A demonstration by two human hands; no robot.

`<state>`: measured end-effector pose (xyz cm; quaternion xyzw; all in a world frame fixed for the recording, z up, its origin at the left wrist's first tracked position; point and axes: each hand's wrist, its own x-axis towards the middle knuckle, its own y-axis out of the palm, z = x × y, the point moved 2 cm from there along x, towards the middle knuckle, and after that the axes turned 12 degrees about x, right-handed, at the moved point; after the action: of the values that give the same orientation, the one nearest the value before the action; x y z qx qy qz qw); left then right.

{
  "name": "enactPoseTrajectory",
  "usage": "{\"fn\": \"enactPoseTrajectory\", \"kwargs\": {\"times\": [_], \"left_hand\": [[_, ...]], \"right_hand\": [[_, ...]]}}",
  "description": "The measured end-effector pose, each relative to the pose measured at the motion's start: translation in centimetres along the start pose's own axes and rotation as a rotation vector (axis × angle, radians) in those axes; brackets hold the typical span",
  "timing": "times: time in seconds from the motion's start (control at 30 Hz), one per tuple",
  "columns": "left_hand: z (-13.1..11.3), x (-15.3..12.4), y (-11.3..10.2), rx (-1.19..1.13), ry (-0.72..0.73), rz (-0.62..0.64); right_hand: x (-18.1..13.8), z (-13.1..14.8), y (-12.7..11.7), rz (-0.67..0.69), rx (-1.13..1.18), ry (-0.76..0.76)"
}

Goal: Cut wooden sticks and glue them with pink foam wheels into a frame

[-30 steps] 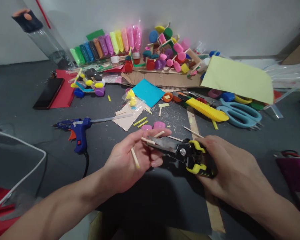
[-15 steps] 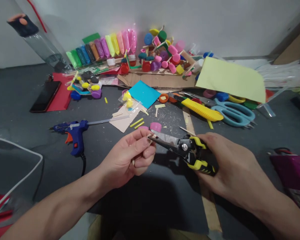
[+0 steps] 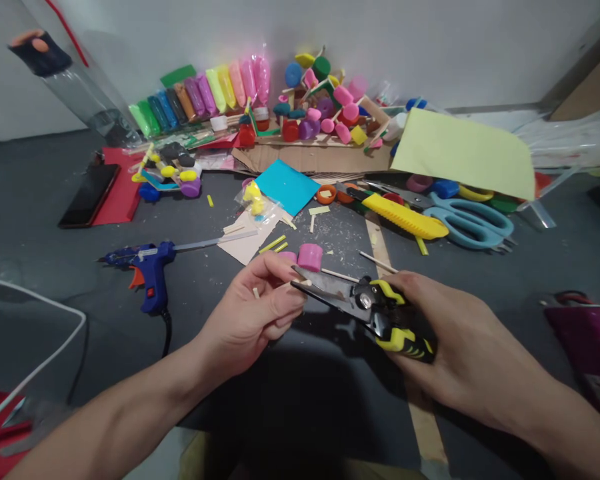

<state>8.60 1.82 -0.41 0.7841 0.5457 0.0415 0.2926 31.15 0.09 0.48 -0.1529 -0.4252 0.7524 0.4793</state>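
Observation:
Pinched in my left hand (image 3: 263, 303) is a thin pale wooden stick (image 3: 257, 293), mostly hidden by the fingers. My right hand (image 3: 460, 340) grips pruning snips (image 3: 365, 301) with black and yellow handles. Their blades are parted and point left, with the tips at my left fingertips and the pale end of the stick between them. Just beyond the blades stands a pink bottle cap (image 3: 311, 257), with a second pink one partly hidden beside it. Behind the snips lies a thin stick (image 3: 340, 274), and another stick (image 3: 377, 262) rests near my right fingers.
To the left lie a blue hot glue gun (image 3: 153, 267) and a phone (image 3: 90, 195) on red paper. A yellow utility knife (image 3: 405, 217) and blue-handled scissors (image 3: 470, 223) lie at the right. Colourful clay packs (image 3: 200, 97) and small craft models (image 3: 325, 100) line the wall.
The snips have tilted and their blades have spread wider. My left hand has turned slightly, with the thumb now lower and the stick's other end showing above it.

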Motion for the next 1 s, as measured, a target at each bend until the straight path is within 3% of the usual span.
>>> {"fn": "enactPoseTrajectory", "kwargs": {"times": [0.27,0.8,1.0], "left_hand": [[-0.19,0.07,0.02,0.057,0.047,-0.043],[-0.12,0.01,0.06,0.166,0.217,-0.114],[-0.43,-0.27,0.13,0.204,0.233,-0.159]], "right_hand": [[-0.24,0.38,-0.16,0.051,0.105,0.032],[-0.47,0.88,-0.2,-0.023,-0.049,-0.051],[0.16,0.5,-0.07,-0.001,0.081,0.076]]}}
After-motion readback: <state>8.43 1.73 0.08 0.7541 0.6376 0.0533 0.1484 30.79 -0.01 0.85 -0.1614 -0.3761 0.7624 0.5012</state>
